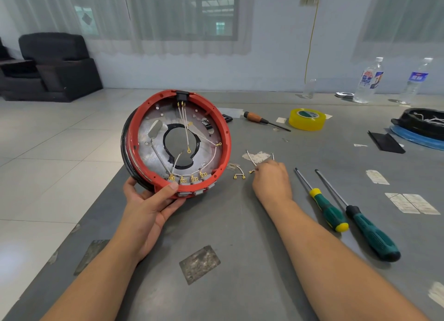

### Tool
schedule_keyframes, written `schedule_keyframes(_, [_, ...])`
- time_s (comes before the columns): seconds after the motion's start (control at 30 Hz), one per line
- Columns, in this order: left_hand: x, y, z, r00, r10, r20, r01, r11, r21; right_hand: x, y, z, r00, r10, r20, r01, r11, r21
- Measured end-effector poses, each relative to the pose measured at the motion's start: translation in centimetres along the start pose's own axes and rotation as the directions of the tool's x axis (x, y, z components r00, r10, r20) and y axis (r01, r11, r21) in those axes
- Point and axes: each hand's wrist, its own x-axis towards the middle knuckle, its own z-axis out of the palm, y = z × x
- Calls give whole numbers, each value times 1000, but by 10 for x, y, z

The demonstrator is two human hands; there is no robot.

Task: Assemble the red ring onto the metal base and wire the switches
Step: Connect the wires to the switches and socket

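The red ring (pixel 225 138) sits on the round metal base (pixel 153 157), and the whole assembly is tilted up on its edge over the table's left corner. My left hand (pixel 149 200) grips its lower rim, thumb on the red ring beside a row of grey switches (pixel 192 180) with gold terminals. Thin white wires (pixel 185 123) run from a black connector (pixel 181 95) at the top across the base. My right hand (pixel 272 179) rests on the table to the right and pinches a short white jumper wire (pixel 251 158). Another jumper wire (pixel 239 173) lies beside it.
Two green-handled screwdrivers (pixel 329 212) (pixel 372 234) lie right of my right hand. A wooden-handled screwdriver (pixel 264 121), a yellow tape roll (pixel 307 119), two water bottles (pixel 368 80) and a black-and-blue appliance part (pixel 418 131) are farther back. The table edge runs diagonally at left.
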Motion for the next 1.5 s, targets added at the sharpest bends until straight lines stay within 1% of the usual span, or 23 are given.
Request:
schedule_keyframes(0.13, [0, 0, 0, 1000, -5, -4, 5, 1000, 6, 3, 1, -5, 997, 79, -16, -76, 986, 146])
schedule_keyframes(0.23, [0, 0, 0, 1000, -8, -6, 8, 1000, 2, 4, 2, -8, 992, 127, 2, -124, 960, 253])
schedule_keyframes(0.33, [1, 0, -1, 1000, -9, -2, 9, 1000, -1, 4, 1, -9, 989, 146, -15, -133, 934, 332])
schedule_keyframes(0.47, [0, 0, -1, 1000, -5, 3, 5, 1000, -1, 0, -1, -10, 981, 186, -62, -136, 873, 469])
schedule_keyframes(0.53, [0, 1, 0, 1000, -5, 0, 5, 1000, -1, -1, -2, -11, 971, 232, -54, -165, 818, 550])
schedule_keyframes(0.57, [0, 1, 0, 1000, -5, 0, 5, 1000, -1, -1, -3, -12, 964, 263, -44, -184, 774, 605])
schedule_keyframes(0.63, [0, 2, 1, 1000, -8, 0, 8, 1000, -3, -1, -5, -14, 944, 329, -19, -212, 651, 729])
schedule_keyframes(0.7, [-1, 2, 2, 1000, -13, -4, 13, 1000, -7, -3, -10, -16, 933, 359, 32, -220, 496, 840])
schedule_keyframes(0.73, [-1, 2, 2, 1000, -14, -7, 14, 1000, -10, -3, -13, -16, 934, 351, 69, -216, 398, 892])
schedule_keyframes(0.8, [-1, 2, 2, 1000, -17, -9, 17, 1000, -13, -6, -21, -19, 950, 287, 125, -184, 190, 964])
schedule_keyframes(0.83, [-1, 2, 1, 1000, -18, -11, 17, 1000, -14, -8, -25, -22, 962, 240, 129, -159, 109, 981])
schedule_keyframes(0.9, [-1, 2, 1, 1000, -17, -13, 17, 1000, -13, -10, -35, -29, 985, 135, 106, -108, 7, 994])
schedule_keyframes(0.97, [0, 1, 0, 1000, -17, -11, 17, 1000, -11, -14, -46, -37, 997, 13, 81, -81, -46, 996])
schedule_keyframes(1.03, [1, 1, 0, 1000, -18, -7, 18, 1000, -12, -19, -57, -44, 991, -113, 75, -81, -55, 995])
schedule_keyframes(1.1, [1, 0, -1, 1000, -16, -1, 16, 1000, -8, -24, -67, -47, 972, -223, 73, -73, 5, 997])
schedule_keyframes(1.17, [1, 0, -1, 1000, -10, 8, 10, 1000, 5, -28, -75, -49, 950, -303, 81, -62, 74, 995])
schedule_keyframes(1.27, [0, 0, -1, 999, -10, 35, 10, 1000, 18, -28, -82, -54, 923, -369, 111, -67, 130, 989])
schedule_keyframes(1.43, [-1, 0, 0, 998, -19, 62, 18, 1000, 25, -23, -84, -61, 888, -409, 210, -157, 161, 974])
schedule_keyframes(1.5, [-1, 0, 0, 998, -19, 63, 17, 999, 30, -22, -82, -62, 873, -412, 261, -219, 147, 965])
